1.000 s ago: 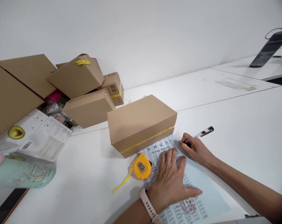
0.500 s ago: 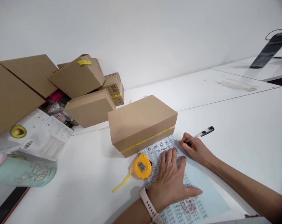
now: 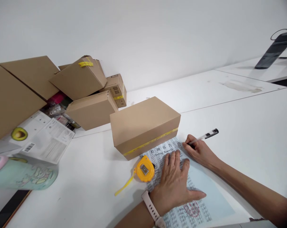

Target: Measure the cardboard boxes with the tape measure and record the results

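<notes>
My left hand (image 3: 173, 183) lies flat on a light blue printed sheet (image 3: 212, 196), fingers spread, covering part of its text. The heading on the sheet reads "Testing Report", and a red stamp shows near the thumb. Between the fingers of my right hand (image 3: 200, 152) is a pen (image 3: 206, 136) with a clear barrel and black cap end; its tip is hidden by the fingers at the sheet's upper right edge. A yellow tape measure (image 3: 145, 169) sits left of my left hand, partly on the sheet. A closed cardboard box (image 3: 145, 122) stands against the sheet's top edge.
Several cardboard boxes (image 3: 79, 77) are piled at the back left. Nearer are a white carton (image 3: 46, 133) with an avocado picture and a mint green bottle (image 3: 36, 174). A dark bottle (image 3: 273, 50) stands far right on the white table (image 3: 252, 126).
</notes>
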Motion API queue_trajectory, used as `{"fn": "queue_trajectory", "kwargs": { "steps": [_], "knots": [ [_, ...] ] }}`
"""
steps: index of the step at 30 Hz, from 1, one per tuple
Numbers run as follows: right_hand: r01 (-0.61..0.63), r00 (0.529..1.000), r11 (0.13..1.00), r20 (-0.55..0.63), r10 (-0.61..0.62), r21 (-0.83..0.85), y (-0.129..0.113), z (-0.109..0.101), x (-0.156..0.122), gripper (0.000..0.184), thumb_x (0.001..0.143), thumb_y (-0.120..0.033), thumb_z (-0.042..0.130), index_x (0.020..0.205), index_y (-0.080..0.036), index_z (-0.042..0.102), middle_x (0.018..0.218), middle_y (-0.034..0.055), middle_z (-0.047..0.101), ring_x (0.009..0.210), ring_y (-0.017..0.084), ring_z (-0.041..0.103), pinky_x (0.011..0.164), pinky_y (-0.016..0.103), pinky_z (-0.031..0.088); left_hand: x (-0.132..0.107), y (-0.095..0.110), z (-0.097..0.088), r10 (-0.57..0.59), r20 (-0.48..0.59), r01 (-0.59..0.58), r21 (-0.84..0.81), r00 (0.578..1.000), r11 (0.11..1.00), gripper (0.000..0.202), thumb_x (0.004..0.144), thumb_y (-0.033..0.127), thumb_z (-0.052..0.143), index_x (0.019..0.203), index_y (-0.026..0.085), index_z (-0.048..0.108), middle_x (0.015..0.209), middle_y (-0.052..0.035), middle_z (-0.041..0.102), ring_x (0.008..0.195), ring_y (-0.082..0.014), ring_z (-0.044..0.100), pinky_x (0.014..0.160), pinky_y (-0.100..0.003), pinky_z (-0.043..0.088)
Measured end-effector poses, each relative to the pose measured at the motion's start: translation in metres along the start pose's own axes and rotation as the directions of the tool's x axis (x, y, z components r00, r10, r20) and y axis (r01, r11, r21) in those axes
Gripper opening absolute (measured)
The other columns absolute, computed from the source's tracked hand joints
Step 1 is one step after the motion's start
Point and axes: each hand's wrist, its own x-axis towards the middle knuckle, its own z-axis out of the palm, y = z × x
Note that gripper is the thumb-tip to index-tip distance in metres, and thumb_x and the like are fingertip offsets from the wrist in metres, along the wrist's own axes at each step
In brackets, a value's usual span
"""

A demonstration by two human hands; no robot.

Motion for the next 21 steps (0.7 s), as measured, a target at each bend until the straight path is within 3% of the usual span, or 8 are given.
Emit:
{"fn": "queue_trajectory", "kwargs": {
  "steps": [21],
  "knots": [
    [-0.021, 0.999, 1.0, -0.025, 0.022, 0.01, -0.0057, -0.0027, -0.0021, 0.023, 0.087, -0.039, 0.052, 0.072, -0.024, 0.043, 0.053, -0.0078, 0.033, 0.049, 0.011, 0.029, 0.047, 0.026, 0.027, -0.0008, 0.0004, -0.0014, -0.01, 0.018, 0.011, -0.006, 1.0, 1.0, 0.098, 0.08, 0.075, 0.056, 0.15, 0.011, 0.031, 0.162, -0.0256, 0.011, 0.151, -0.0388, 0.004, 0.121, -0.059, 0.012]
  ]
}}
